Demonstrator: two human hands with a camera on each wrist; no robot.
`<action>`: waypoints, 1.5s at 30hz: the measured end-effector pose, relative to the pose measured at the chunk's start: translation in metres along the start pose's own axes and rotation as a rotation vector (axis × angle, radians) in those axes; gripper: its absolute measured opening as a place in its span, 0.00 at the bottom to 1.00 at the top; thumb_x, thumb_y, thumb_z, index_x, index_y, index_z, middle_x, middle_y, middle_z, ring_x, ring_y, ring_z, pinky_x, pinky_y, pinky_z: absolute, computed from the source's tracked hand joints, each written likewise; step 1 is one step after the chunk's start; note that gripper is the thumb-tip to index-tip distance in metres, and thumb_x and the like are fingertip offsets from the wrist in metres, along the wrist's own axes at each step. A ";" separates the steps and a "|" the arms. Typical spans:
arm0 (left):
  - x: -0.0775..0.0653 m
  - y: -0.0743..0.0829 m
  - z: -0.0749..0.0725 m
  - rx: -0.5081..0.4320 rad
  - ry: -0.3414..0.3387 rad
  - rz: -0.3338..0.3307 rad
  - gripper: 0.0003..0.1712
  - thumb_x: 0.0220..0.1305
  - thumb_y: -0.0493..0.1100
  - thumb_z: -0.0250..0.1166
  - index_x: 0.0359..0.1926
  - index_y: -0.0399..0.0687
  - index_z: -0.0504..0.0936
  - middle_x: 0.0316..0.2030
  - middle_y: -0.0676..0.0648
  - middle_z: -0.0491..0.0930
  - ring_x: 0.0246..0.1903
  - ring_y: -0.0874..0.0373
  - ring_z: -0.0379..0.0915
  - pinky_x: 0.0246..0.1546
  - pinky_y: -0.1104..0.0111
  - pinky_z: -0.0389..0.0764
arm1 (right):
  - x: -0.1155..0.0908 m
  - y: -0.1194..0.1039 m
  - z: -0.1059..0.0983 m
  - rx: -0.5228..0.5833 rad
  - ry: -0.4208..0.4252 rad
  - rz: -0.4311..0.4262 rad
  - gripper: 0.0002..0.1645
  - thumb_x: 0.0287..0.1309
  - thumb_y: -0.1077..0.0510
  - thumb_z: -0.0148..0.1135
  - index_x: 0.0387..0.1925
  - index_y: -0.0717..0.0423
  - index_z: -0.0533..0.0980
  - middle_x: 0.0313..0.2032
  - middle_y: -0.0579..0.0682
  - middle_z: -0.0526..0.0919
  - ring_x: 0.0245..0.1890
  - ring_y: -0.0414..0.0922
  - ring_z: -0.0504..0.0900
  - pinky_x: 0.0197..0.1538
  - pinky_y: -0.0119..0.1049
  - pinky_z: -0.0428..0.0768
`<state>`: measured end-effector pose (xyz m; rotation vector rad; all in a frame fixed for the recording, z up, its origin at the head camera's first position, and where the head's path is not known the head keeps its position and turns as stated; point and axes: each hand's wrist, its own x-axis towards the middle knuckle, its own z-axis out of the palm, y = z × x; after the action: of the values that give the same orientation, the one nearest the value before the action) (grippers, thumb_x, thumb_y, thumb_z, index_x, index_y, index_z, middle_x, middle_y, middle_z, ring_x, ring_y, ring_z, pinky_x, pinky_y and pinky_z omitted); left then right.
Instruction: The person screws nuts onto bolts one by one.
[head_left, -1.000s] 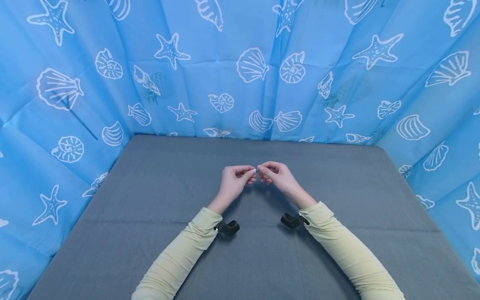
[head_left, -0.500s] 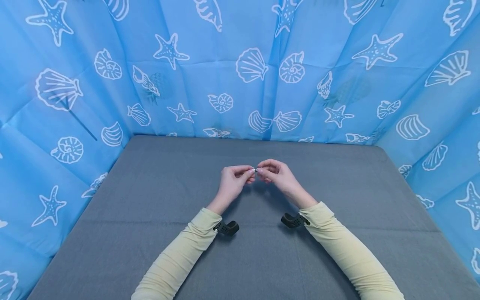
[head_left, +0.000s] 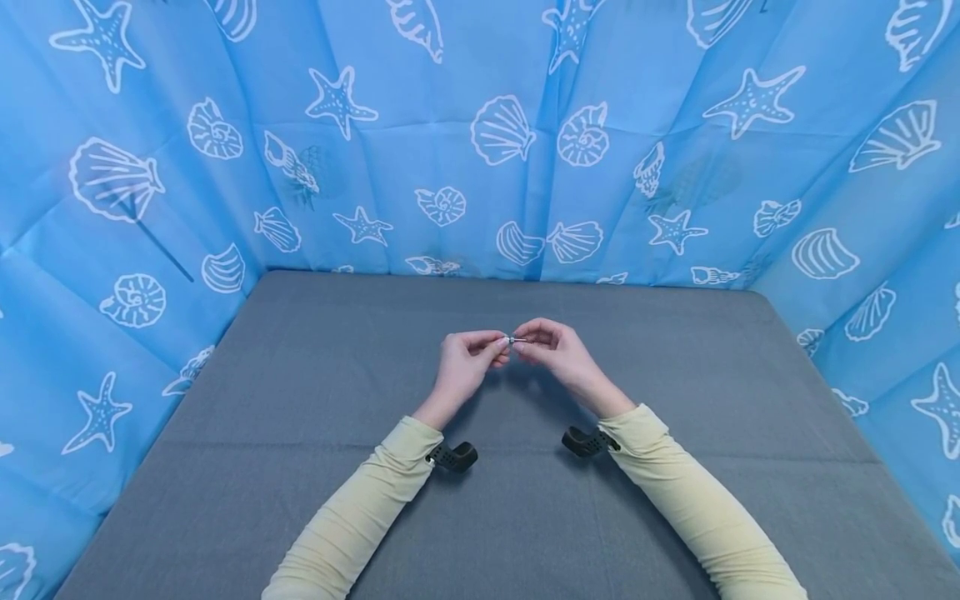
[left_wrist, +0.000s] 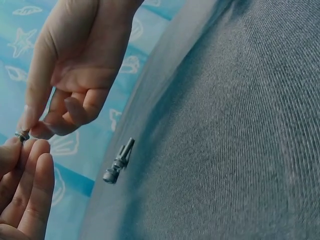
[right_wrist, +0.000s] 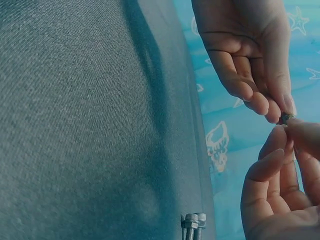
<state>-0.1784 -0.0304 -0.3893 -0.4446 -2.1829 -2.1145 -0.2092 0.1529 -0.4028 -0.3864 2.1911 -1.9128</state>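
Note:
A small metal bolt (head_left: 517, 340) is held between my two hands, above the table. My left hand (head_left: 467, 360) pinches its left end between thumb and forefinger. My right hand (head_left: 557, 350) has its thumb and forefinger at the other end, and a thin shank shows between them. In the left wrist view, a thicker ringed part of the bolt (left_wrist: 21, 135) shows at the fingertips; the rest is covered. Several loose bolts (left_wrist: 119, 162) lie close together on the table below the hands. In the right wrist view, hex heads show on these loose bolts (right_wrist: 192, 222).
A grey cloth-covered table (head_left: 360, 400) spreads under both arms. Blue curtains (head_left: 442, 150) with white shell and starfish prints rise behind it and on both sides. A dark wrist mount sticks inward from each sleeve (head_left: 367, 508).
My right hand has risen slightly and its thumb has moved down off the shank, so more of the bolt shows. The left hand keeps its pinch almost in place.

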 end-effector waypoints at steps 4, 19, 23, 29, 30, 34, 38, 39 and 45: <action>-0.001 0.000 0.001 0.004 0.001 0.008 0.11 0.65 0.30 0.61 0.44 0.23 0.80 0.33 0.28 0.82 0.34 0.36 0.81 0.36 0.57 0.84 | 0.000 -0.001 0.000 -0.023 0.003 0.018 0.14 0.64 0.58 0.62 0.45 0.65 0.77 0.41 0.63 0.81 0.44 0.62 0.79 0.51 0.58 0.76; 0.000 -0.003 0.001 0.010 0.026 0.020 0.10 0.64 0.31 0.62 0.42 0.24 0.81 0.32 0.30 0.82 0.33 0.38 0.82 0.35 0.58 0.84 | 0.000 -0.001 0.003 -0.034 0.004 0.028 0.18 0.68 0.54 0.57 0.46 0.67 0.76 0.36 0.57 0.83 0.34 0.49 0.81 0.40 0.45 0.80; 0.000 -0.002 0.001 0.002 0.011 0.009 0.11 0.65 0.30 0.61 0.44 0.22 0.80 0.33 0.29 0.82 0.34 0.36 0.81 0.36 0.56 0.84 | -0.001 -0.001 0.003 -0.009 0.008 0.012 0.16 0.66 0.58 0.59 0.49 0.67 0.74 0.39 0.61 0.82 0.34 0.50 0.80 0.39 0.44 0.80; 0.006 -0.017 0.001 -0.005 0.017 -0.008 0.13 0.64 0.32 0.62 0.45 0.24 0.80 0.34 0.30 0.82 0.34 0.37 0.81 0.36 0.56 0.84 | 0.000 -0.001 0.004 -0.057 0.012 0.014 0.16 0.66 0.55 0.59 0.45 0.65 0.77 0.39 0.63 0.81 0.34 0.52 0.78 0.39 0.46 0.78; 0.007 -0.021 0.001 -0.005 0.023 -0.009 0.13 0.64 0.33 0.63 0.45 0.24 0.81 0.34 0.30 0.82 0.34 0.37 0.82 0.36 0.57 0.84 | 0.000 -0.001 0.004 -0.067 0.017 0.027 0.17 0.66 0.53 0.59 0.44 0.64 0.78 0.38 0.62 0.82 0.35 0.51 0.79 0.39 0.47 0.78; 0.010 -0.032 0.002 -0.024 0.044 -0.006 0.14 0.63 0.36 0.65 0.44 0.26 0.82 0.33 0.33 0.83 0.33 0.40 0.82 0.34 0.60 0.85 | 0.001 0.001 0.004 -0.053 0.024 0.034 0.16 0.66 0.53 0.59 0.45 0.63 0.77 0.35 0.54 0.83 0.35 0.48 0.80 0.39 0.46 0.78; 0.010 -0.035 0.003 -0.045 0.063 -0.007 0.13 0.62 0.36 0.66 0.43 0.27 0.82 0.32 0.35 0.84 0.30 0.46 0.84 0.32 0.64 0.85 | 0.001 0.002 0.004 -0.015 0.014 -0.010 0.13 0.64 0.60 0.61 0.46 0.66 0.75 0.36 0.56 0.82 0.33 0.46 0.80 0.39 0.48 0.79; 0.010 -0.035 0.003 -0.046 0.067 -0.008 0.13 0.62 0.35 0.66 0.42 0.27 0.83 0.31 0.35 0.84 0.30 0.48 0.84 0.32 0.65 0.85 | 0.001 0.003 0.004 -0.018 0.011 -0.011 0.13 0.64 0.60 0.61 0.46 0.66 0.76 0.36 0.57 0.81 0.33 0.46 0.80 0.39 0.47 0.79; 0.009 -0.035 0.003 -0.040 0.074 -0.013 0.13 0.62 0.35 0.66 0.42 0.27 0.83 0.31 0.36 0.84 0.30 0.47 0.84 0.31 0.66 0.85 | -0.001 0.001 0.004 -0.063 -0.005 0.044 0.16 0.67 0.53 0.57 0.45 0.64 0.77 0.39 0.66 0.81 0.36 0.55 0.79 0.37 0.45 0.77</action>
<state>-0.1955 -0.0261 -0.4207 -0.3499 -2.1133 -2.1481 -0.2071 0.1497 -0.4039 -0.3503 2.2418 -1.8220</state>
